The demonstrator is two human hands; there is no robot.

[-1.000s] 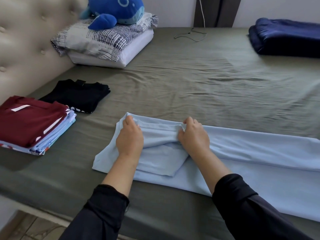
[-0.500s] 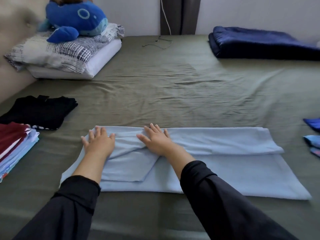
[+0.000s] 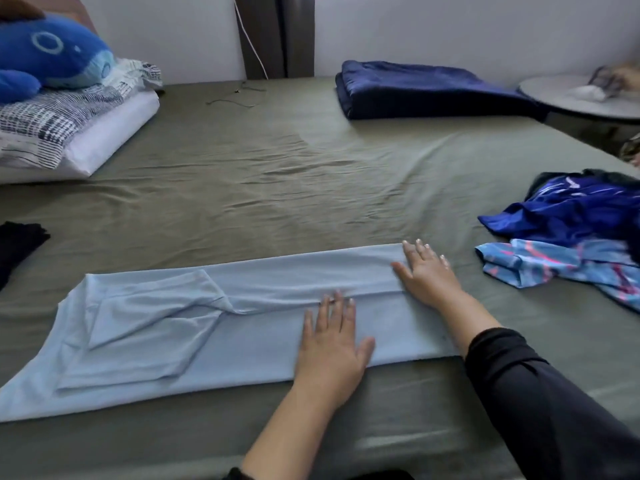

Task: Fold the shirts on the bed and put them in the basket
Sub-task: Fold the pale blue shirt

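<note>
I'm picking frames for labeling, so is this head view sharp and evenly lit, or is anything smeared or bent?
Head view: soft, even daylight with no glare. The shirt and both flat hands, left and right, are fairly sharp. The far right corner by the table is smeared. Wide-angle bending curves the bed edges.

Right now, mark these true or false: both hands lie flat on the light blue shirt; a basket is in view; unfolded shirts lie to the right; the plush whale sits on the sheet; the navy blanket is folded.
1. Both hands, left hand and right hand, lie flat on the light blue shirt: true.
2. Basket in view: false, none shows.
3. Unfolded shirts lie right: true.
4. Plush whale on the sheet: false, on the pillows.
5. Navy blanket folded: true.
</note>
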